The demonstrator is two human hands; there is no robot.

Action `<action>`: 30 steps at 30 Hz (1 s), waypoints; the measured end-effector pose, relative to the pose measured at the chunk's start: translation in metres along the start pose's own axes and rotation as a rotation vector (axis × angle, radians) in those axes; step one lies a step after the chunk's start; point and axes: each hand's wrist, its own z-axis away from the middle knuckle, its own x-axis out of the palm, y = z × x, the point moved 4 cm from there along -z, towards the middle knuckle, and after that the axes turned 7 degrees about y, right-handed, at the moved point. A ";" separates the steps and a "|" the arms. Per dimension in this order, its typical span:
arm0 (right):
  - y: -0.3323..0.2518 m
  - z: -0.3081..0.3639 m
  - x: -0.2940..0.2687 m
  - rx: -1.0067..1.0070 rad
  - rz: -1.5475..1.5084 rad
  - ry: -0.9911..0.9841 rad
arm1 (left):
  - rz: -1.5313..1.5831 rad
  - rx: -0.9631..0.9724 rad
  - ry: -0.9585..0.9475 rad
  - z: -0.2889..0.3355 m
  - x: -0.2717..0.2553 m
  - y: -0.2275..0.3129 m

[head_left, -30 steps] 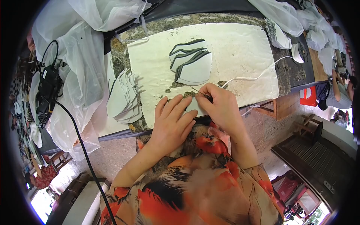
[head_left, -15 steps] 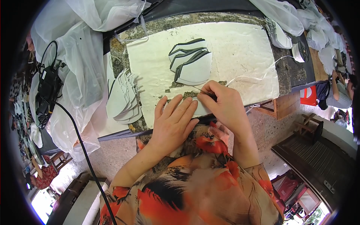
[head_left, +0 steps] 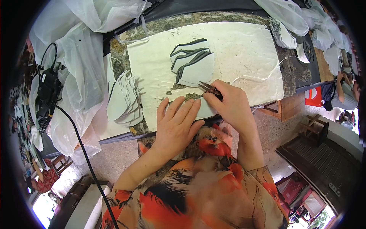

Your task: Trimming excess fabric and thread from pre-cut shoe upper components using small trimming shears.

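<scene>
My left hand [head_left: 176, 121] lies flat near the table's front edge, fingers stretched, pressing on a white curved piece [head_left: 205, 110] that it partly covers. Closed round a pair of small dark snips [head_left: 207, 87], my right hand [head_left: 233, 103] is just right of that piece. The two blades point up and left, slightly apart. Just beyond them, several light-grey curved pieces with black edging [head_left: 196, 70] overlap in a row on the white sheet [head_left: 244, 49]. More plain curved pieces [head_left: 127, 101] form a fanned stack left of my left hand.
Clear plastic bags [head_left: 85, 65] cover the left side, with a black power adapter [head_left: 47, 82] and its cord running down. A narrow white tape [head_left: 263, 79] leads to a roll [head_left: 304, 52] at right. Another stack of pieces [head_left: 284, 36] stands at the far right. A wooden stool [head_left: 288, 108] is below the table.
My right hand has turned and shifted slightly, so the snips' blades now show, pointing up and left. My left hand stays flat on the curved piece.
</scene>
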 end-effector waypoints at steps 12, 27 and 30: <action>0.006 -0.003 -0.014 -0.043 -0.077 0.024 | -0.063 0.022 0.015 -0.009 0.000 0.008; 0.011 -0.009 -0.016 -0.113 -0.077 0.107 | -0.113 0.074 0.031 -0.016 0.004 0.012; 0.013 -0.011 -0.015 -0.105 -0.097 0.145 | -0.120 0.075 0.015 -0.017 0.005 0.013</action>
